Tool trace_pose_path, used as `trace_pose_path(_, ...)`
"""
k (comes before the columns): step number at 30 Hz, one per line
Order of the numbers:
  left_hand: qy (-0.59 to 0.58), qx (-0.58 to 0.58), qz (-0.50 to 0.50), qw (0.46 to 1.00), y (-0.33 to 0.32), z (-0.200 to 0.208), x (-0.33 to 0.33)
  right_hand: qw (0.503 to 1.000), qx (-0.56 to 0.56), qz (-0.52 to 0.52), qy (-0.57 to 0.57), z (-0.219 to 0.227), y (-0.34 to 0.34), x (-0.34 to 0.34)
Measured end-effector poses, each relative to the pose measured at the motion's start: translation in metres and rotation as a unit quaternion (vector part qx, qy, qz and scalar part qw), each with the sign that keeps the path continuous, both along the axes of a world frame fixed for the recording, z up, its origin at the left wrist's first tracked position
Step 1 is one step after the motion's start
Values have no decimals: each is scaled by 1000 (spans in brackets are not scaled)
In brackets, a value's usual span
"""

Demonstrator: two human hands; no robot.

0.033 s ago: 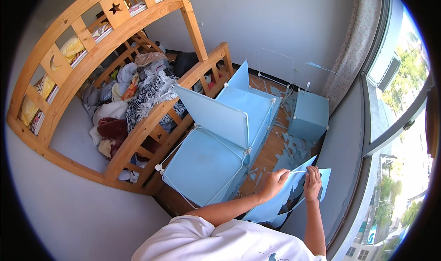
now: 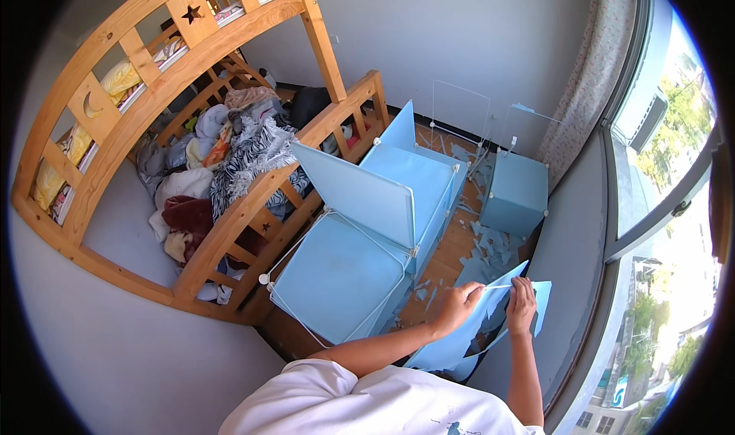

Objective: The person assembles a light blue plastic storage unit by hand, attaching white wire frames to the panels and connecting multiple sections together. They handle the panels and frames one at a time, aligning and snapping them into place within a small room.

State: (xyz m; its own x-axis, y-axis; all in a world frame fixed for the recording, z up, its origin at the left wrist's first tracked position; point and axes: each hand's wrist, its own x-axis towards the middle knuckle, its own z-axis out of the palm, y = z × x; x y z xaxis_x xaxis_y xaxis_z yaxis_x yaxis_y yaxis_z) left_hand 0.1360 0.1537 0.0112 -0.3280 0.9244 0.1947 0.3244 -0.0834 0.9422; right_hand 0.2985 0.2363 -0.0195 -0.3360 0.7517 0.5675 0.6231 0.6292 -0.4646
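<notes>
Near the lower right, a torn light-blue plastic panel [image 2: 446, 348] with a ragged gap in its middle stands tilted in front of me. A thin white rod [image 2: 498, 286] of its frame runs between my hands. My left hand [image 2: 457, 309] is closed on the rod's left end, thumb and fingers pressed together. At the rod's other end, my right hand [image 2: 521, 305] has its fingers curled over the rod, against the blue sheet piece [image 2: 542, 295] on the right. Exactly what the right fingertips grip is hidden.
Blue cube-shelf units [image 2: 341, 274] with a raised panel [image 2: 360, 194] stand left of my hands. Blue scraps [image 2: 490, 251] litter the wooden floor. A blue cube [image 2: 517, 192] sits near the window wall. At left, a wooden bunk bed [image 2: 230, 263] holds heaped clothes [image 2: 203, 159].
</notes>
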Motion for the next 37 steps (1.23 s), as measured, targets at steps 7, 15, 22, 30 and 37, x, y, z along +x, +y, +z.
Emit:
trace_pose_path(7, 6, 10, -18, 1000, -4, 9, 1, 998, -45, 10, 34, 5, 5, 3)
trace_pose_path(15, 36, -24, -27, 999, -7, 19, 5, 987, -138, -3, 79, -8, 15, 11)
trace_pose_path(22, -9, 52, 20, 998, -3, -16, 12, 959, -257, 41, 108, -1, 20, 10)
trace_pose_path(30, -19, 13, 15, 1000, -8, 8, -5, 980, -172, 89, 51, 11, 16, 19)
trace_pose_path(37, 34, -25, -18, 999, 0, 6, -5, 990, -143, -6, -12, -8, -2, 70)
